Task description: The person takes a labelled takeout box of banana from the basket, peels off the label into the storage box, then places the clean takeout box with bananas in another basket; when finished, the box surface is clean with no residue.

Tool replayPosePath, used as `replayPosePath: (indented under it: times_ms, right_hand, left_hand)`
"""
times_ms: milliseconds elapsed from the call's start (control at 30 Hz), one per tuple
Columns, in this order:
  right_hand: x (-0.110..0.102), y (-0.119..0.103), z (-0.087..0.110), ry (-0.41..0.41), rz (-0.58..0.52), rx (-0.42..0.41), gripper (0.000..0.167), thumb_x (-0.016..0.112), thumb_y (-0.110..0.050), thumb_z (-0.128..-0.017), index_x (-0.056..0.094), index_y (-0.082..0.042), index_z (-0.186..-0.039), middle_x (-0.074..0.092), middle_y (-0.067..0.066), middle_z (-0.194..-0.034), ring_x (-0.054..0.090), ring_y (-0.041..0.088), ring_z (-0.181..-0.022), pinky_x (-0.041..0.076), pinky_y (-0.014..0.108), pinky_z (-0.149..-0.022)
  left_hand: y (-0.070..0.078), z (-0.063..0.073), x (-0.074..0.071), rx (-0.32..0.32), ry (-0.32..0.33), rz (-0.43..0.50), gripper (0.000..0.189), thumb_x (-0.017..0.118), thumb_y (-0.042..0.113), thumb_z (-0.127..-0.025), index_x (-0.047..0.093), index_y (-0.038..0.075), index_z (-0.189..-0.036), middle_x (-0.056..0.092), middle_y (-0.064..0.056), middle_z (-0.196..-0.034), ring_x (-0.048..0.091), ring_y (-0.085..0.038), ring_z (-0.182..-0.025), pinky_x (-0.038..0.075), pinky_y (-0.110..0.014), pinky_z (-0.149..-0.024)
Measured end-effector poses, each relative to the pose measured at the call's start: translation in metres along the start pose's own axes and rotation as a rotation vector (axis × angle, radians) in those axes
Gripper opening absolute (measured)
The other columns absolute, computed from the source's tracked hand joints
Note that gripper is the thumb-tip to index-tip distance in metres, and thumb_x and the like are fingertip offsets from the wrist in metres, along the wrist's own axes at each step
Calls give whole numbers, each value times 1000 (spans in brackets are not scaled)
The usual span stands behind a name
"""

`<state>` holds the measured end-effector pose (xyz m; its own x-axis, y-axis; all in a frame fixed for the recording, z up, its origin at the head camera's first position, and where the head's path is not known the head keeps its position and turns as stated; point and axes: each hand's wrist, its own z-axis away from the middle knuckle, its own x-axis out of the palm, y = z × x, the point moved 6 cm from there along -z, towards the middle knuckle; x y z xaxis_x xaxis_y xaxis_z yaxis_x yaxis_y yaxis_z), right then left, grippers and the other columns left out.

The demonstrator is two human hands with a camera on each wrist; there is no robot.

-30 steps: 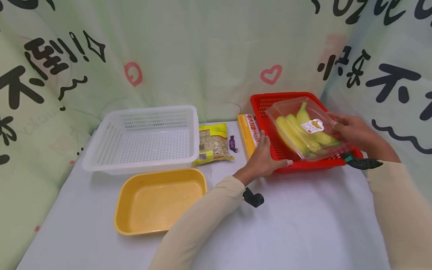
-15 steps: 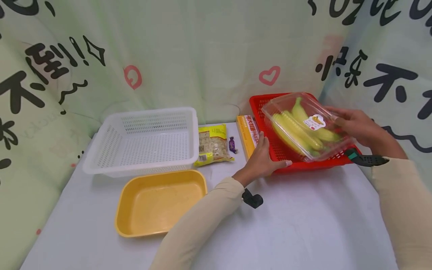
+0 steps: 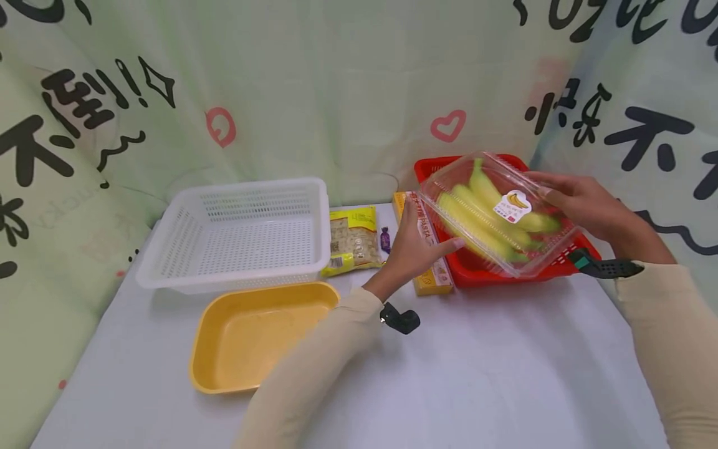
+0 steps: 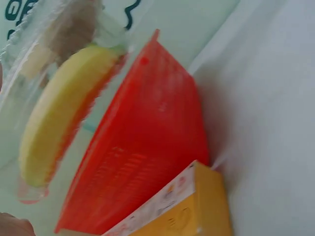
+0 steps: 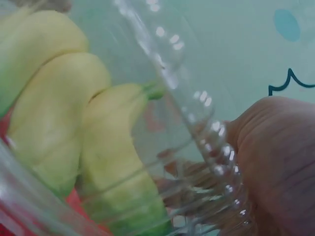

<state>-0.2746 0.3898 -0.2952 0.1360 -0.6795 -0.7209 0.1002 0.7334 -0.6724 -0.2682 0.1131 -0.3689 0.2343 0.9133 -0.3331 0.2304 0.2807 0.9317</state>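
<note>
In the head view, a clear plastic box [image 3: 499, 215] of yellow bananas [image 5: 54, 123] is held tilted above the red basket [image 3: 471, 275]. My right hand [image 3: 583, 206] grips its right edge; fingers show through the plastic in the right wrist view. Close to the box's left side is my left hand [image 3: 412, 246], fingers straight and thumb apart; whether it touches the plastic I cannot tell. A round label with a banana picture [image 3: 513, 206] is on the lid. Under the left hand, a yellow pasta box [image 3: 434, 279] leans along the basket's outer left side, partly hidden.
A white perforated basket [image 3: 252, 243] stands at the back left, with a yellow tray [image 3: 258, 337] in front of it. Between the baskets lie a yellow-topped bag [image 3: 353, 240] of pale food and a purple-wrapped candy [image 3: 385, 239]. A printed curtain [image 3: 370, 93] hangs behind.
The banana box has moved left and a little up with the right hand, tilting more. My left hand has left the red basket's rim and shifted left, uncovering more of the pasta box.
</note>
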Motion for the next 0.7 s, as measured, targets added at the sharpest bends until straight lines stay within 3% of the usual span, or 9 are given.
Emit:
replayPosePath:
  times_ms: [233, 400, 567, 700]
  right_hand:
    - [10, -25, 4, -48, 43, -99, 63, 49, -40, -101, 27, -17, -155, 34, 26, -143, 37, 42, -123, 58, 34, -67]
    - [15, -43, 8, -62, 51, -172, 58, 52, -34, -101, 32, -19, -153, 40, 22, -138, 41, 38, -118, 57, 32, -65]
    - [23, -58, 13, -88, 9, -227, 53, 54, -31, -101, 39, -21, -151, 46, 16, -132, 47, 33, -111, 58, 35, -66]
    - [32, -69, 19, -107, -17, -301, 49, 55, -24, -101, 44, -17, -148, 51, 12, -129, 53, 25, -104, 59, 36, -67]
  left_hand:
    - [13, -1, -42, 47, 19, 1, 120, 78, 53, -75, -6, 30, -156, 7, 8, -162, 21, -18, -144, 43, -40, -102]
    - [20, 1, -66, 120, -45, -56, 122, 81, 53, -72, -7, 34, -155, 1, 16, -160, 14, -13, -146, 34, -45, -108]
    - [26, 9, -79, 194, -129, -27, 125, 86, 42, -70, -5, 37, -155, 9, 11, -161, 27, -20, -141, 43, -42, -102]
    - [33, 21, -82, 232, -183, -4, 125, 87, 34, -69, -3, 31, -157, 11, 10, -161, 25, -14, -141, 45, -37, -100]
